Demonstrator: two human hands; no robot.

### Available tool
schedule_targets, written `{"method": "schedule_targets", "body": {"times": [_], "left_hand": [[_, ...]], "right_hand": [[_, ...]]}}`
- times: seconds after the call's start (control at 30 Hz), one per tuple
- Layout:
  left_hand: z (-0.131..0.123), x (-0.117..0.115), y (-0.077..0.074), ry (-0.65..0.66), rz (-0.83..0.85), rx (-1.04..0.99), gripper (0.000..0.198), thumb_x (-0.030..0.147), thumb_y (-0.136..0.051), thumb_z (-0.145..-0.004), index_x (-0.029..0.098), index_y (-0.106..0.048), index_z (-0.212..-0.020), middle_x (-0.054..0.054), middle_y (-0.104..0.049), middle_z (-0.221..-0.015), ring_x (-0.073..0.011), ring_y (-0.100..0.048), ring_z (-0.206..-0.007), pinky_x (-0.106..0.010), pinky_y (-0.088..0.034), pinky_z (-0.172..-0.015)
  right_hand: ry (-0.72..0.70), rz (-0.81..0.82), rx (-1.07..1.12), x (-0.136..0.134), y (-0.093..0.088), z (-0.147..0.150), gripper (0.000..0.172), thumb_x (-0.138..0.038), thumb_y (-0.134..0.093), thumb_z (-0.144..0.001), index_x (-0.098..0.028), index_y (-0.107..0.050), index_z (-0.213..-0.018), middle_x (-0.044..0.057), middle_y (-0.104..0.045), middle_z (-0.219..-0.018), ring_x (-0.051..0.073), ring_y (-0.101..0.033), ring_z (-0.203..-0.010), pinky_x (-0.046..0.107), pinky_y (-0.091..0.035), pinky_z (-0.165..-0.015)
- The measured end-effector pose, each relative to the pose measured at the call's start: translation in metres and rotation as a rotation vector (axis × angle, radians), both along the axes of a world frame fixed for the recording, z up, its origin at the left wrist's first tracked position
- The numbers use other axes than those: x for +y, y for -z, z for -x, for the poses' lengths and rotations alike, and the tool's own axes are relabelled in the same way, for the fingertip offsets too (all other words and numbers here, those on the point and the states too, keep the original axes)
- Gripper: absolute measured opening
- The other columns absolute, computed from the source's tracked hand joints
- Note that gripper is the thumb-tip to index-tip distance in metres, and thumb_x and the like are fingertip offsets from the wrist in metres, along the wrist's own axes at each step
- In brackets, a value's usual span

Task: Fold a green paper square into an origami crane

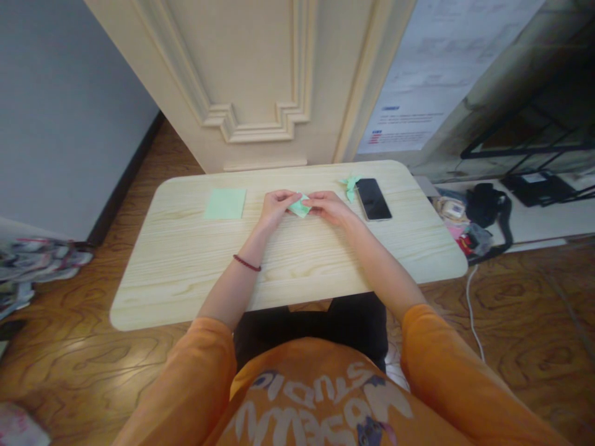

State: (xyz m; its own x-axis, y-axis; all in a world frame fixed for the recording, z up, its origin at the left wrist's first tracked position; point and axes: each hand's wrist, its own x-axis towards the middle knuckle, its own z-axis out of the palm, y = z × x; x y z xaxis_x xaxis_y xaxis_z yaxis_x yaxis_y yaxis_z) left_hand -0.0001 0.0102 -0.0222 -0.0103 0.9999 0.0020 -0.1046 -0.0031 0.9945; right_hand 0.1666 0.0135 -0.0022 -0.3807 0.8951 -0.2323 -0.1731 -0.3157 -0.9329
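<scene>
Between my two hands is a small folded piece of light green paper (300, 207), turned like a diamond just above the table. My left hand (277, 206) pinches its left side with thumb and fingers. On the other side, my right hand (329, 207) grips the paper, its thumb near the top corner. Part of the paper is hidden under my fingers. A square light green pad of paper (225, 204) lies flat to the left of my hands. To the right, a folded green paper figure (350, 187) rests against a dark-screened phone (373, 199).
The pale wood-grain table (186, 266) has rounded corners and stands against a cream panelled door (251, 74). Right of it, a low shelf (534, 217) holds bags and a black strap. A white cable (471, 310) hangs to the floor. Shoes (44, 260) lie at far left.
</scene>
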Motion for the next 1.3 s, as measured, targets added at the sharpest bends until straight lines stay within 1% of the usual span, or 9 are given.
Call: {"method": "schedule_targets", "body": {"times": [0.13,0.33,0.57,0.63,0.73,0.97,1.3], "left_hand": [[-0.0022,-0.0009,-0.0021,-0.032,0.008,0.004,0.039,0.049,-0.083,-0.053,0.015,-0.068,-0.065,-0.001,-0.065,-0.06,-0.0098,-0.055,-0.052,-0.02,-0.039,-0.047],[-0.0034,-0.0018,-0.0039,-0.031,0.004,-0.022,0.039,0.05,-0.083,-0.051,0.015,-0.066,-0.06,0.0,-0.063,-0.057,-0.0089,-0.052,-0.05,-0.021,-0.039,-0.047],[-0.0028,0.0002,-0.0017,-0.035,0.003,-0.065,0.041,0.052,-0.083,-0.05,0.015,-0.068,-0.062,0.001,-0.061,-0.055,-0.008,-0.049,-0.047,-0.02,-0.035,-0.042],[-0.003,0.0006,-0.0013,-0.037,-0.009,-0.071,0.04,0.051,-0.083,-0.051,0.016,-0.069,-0.063,0.001,-0.061,-0.055,-0.0078,-0.049,-0.047,-0.02,-0.034,-0.042],[-0.0031,0.0005,-0.0013,-0.034,-0.041,-0.077,0.038,0.05,-0.083,-0.052,0.016,-0.07,-0.064,0.0,-0.064,-0.057,-0.0081,-0.051,-0.048,-0.02,-0.036,-0.044],[-0.0028,-0.0003,-0.0017,-0.032,-0.05,-0.053,0.04,0.051,-0.084,-0.051,0.015,-0.071,-0.063,-0.001,-0.065,-0.057,-0.0089,-0.052,-0.049,-0.021,-0.039,-0.047],[-0.0023,-0.0024,-0.0027,-0.026,-0.05,0.012,0.04,0.051,-0.083,-0.054,0.015,-0.071,-0.065,-0.002,-0.066,-0.059,-0.0099,-0.053,-0.051,-0.022,-0.039,-0.047]], "right_hand": [[0.005,-0.013,-0.012,-0.0006,0.0002,0.0016,0.034,-0.028,-0.091,-0.043,-0.013,-0.071,-0.066,0.001,-0.069,-0.067,0.011,-0.061,-0.068,0.024,-0.048,-0.07],[0.018,-0.036,-0.056,-0.0018,0.0004,0.0035,0.035,-0.026,-0.092,-0.039,-0.013,-0.071,-0.063,-0.001,-0.066,-0.063,0.009,-0.058,-0.062,0.022,-0.045,-0.063],[-0.029,-0.024,0.012,-0.0023,-0.0031,-0.0012,0.036,-0.037,-0.09,-0.046,-0.014,-0.073,-0.067,0.004,-0.071,-0.071,0.014,-0.063,-0.073,0.025,-0.05,-0.071],[-0.038,-0.02,0.025,-0.0019,-0.003,-0.0021,0.035,-0.037,-0.09,-0.047,-0.014,-0.073,-0.067,0.004,-0.071,-0.071,0.014,-0.063,-0.074,0.026,-0.05,-0.073],[-0.033,-0.018,0.025,-0.0015,-0.002,-0.0019,0.034,-0.035,-0.09,-0.047,-0.014,-0.073,-0.068,0.003,-0.071,-0.071,0.014,-0.063,-0.074,0.026,-0.05,-0.074],[-0.007,-0.002,-0.005,-0.0001,-0.0002,-0.0003,0.032,-0.03,-0.091,-0.046,-0.013,-0.073,-0.067,0.003,-0.07,-0.07,0.012,-0.061,-0.07,0.023,-0.049,-0.068],[0.043,0.002,-0.047,-0.0006,-0.001,0.0018,0.031,-0.027,-0.092,-0.043,-0.014,-0.071,-0.062,0.002,-0.069,-0.066,0.011,-0.061,-0.067,0.023,-0.049,-0.066]]}}
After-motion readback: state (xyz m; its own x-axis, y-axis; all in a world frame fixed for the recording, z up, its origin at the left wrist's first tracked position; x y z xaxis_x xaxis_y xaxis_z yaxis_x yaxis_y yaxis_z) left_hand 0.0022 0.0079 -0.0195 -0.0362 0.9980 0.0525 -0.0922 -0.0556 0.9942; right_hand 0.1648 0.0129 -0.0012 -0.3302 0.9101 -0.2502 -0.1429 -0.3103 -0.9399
